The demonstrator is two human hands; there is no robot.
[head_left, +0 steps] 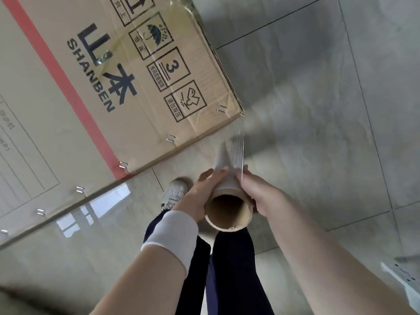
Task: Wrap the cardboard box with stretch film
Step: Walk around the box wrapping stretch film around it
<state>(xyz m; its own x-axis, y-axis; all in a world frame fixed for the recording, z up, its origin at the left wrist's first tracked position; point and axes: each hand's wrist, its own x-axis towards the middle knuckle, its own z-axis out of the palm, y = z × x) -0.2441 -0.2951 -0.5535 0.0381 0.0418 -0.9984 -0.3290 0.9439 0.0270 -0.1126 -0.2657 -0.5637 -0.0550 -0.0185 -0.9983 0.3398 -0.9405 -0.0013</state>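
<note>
Both bare forearms reach from the bottom edge to mid-frame, where the left hand (198,196), above a white wristband (169,235), and the right hand (258,194) grip a roll (228,211) from opposite sides.

This looks like an indoor packing or storage area. The floor is large glossy grey stone-look tiles (318,87) with dark grout lines, mirroring a bright window reflection (109,201). On it stands a big brown corrugated cardboard shipping box (68,98), closed with metal staples (170,138) and printed with black handling symbols (168,67). A roll of clear stretch film (227,189) is in use, and a white perforated metal bracket (404,278) lies nearby.
</note>
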